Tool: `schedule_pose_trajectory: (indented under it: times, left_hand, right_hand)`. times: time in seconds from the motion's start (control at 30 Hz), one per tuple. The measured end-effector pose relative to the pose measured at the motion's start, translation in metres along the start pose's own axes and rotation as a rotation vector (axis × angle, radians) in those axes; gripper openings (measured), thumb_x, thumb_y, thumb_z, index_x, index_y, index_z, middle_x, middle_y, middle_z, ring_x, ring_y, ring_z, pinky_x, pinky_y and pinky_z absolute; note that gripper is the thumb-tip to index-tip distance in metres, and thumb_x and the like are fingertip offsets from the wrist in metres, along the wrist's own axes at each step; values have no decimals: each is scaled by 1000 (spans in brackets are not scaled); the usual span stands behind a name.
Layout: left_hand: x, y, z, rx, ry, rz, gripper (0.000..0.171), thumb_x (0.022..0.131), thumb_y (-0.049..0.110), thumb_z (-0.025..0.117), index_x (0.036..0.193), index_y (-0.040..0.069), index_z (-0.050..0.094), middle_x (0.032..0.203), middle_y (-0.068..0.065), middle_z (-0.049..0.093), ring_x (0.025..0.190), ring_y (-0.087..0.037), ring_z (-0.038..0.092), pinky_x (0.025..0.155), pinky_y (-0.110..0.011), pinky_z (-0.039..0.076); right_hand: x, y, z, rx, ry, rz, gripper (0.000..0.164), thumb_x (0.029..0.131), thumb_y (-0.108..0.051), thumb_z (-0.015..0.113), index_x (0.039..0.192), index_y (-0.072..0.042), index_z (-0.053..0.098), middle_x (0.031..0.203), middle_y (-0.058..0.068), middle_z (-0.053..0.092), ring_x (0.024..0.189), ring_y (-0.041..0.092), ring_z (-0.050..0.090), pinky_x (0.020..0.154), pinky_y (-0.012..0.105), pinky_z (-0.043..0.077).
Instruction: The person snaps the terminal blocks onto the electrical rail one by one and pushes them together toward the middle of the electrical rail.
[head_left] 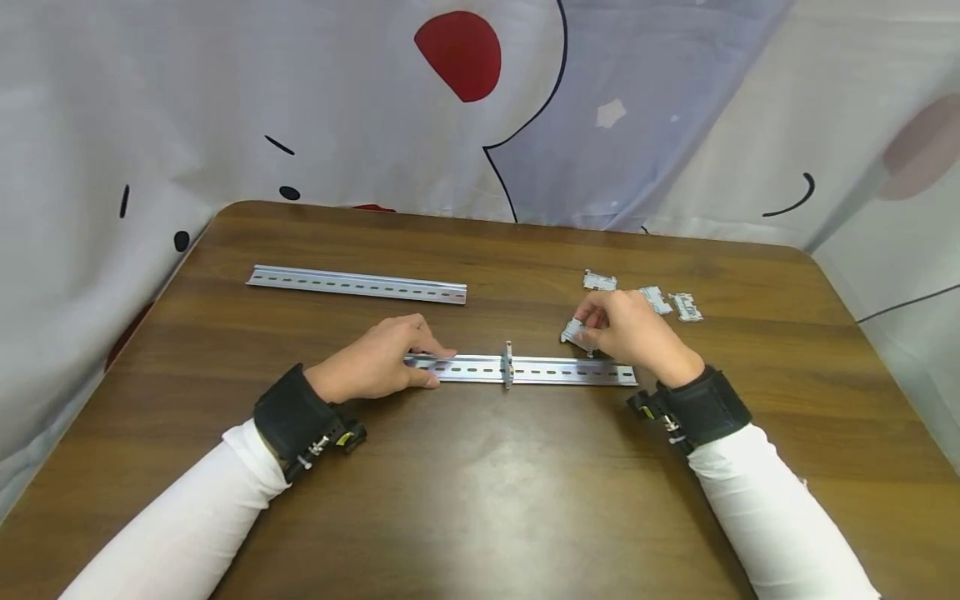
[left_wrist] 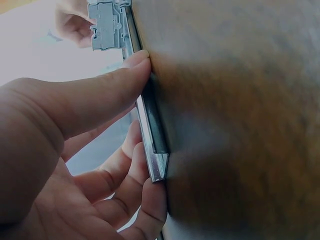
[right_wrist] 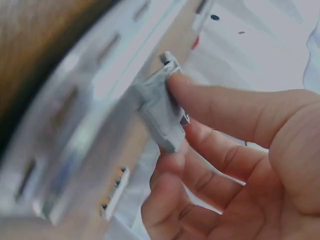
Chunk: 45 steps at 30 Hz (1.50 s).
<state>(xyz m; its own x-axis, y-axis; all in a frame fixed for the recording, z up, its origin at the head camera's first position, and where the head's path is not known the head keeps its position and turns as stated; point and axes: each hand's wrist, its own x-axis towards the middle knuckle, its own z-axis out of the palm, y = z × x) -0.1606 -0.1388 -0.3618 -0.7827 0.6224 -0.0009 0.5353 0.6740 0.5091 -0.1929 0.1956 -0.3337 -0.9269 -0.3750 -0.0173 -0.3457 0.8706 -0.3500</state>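
A slotted metal DIN rail [head_left: 570, 372] lies crosswise on the table, with one grey terminal block [head_left: 507, 367] standing upright on it near the middle. My left hand [head_left: 378, 358] grips the rail's left end, thumb along the near edge and fingers at the far edge. In the left wrist view the mounted terminal block [left_wrist: 106, 27] sits beyond the thumb tip. Just behind the rail's right half, my right hand [head_left: 637, 333] pinches another grey terminal block [right_wrist: 162, 110] between thumb and fingers. Its fingers partly cover that block.
A second DIN rail [head_left: 356, 285] lies farther back on the left. Three loose terminal blocks lie behind the right hand: one at the back [head_left: 600, 281], a middle one [head_left: 656, 300], and a rightmost one [head_left: 686, 307]. A printed curtain [head_left: 337, 108] hangs behind the wooden table [head_left: 450, 500].
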Motion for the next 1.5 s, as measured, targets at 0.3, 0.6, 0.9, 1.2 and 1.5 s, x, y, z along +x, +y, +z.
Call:
schedule_pose_trajectory:
  times: [0.3,0.6,0.9,1.2,1.5]
  left_hand:
    - [-11,-4,-15,11,46,-14,43,78,16,83,120,12,73,98,-8,67,84,-22,58,69,-28,42]
    - [-13,-5,-11,1,36,-25,43,80,18,82,121,14,72,100,-7,67,86,-21,58,70,-27,42]
    - [-10,-3,-7,-2,43,-3,43,79,16,83,121,13,72,98,-8,66,84,-22,57,68,-27,40]
    - [-2,1,-2,-8,38,15,43,78,16,83,120,12,73,98,-9,67,85,-23,58,69,-28,41]
    - [4,5,-1,4,8,13,43,79,15,82,120,11,72,100,-10,68,86,-24,59,69,-29,41]
  right_hand:
    - [-22,3,-21,37,59,-14,19,80,-3,71,99,-2,73,71,7,72,56,13,62,61,27,47]
    - [-41,15,-19,58,-1,74,14,76,-3,74,89,0,73,62,6,74,45,12,68,50,24,49]
    - [-46,6,-12,-61,102,67,9,75,-1,71,83,2,72,56,6,70,46,14,64,64,41,53]
    - [-42,6,-12,-76,80,66,16,70,4,59,79,3,73,66,12,73,54,21,65,58,39,52]
    - [-36,11,-14,-68,4,104,22,67,7,54,70,-4,72,53,5,71,38,10,62,73,42,55]
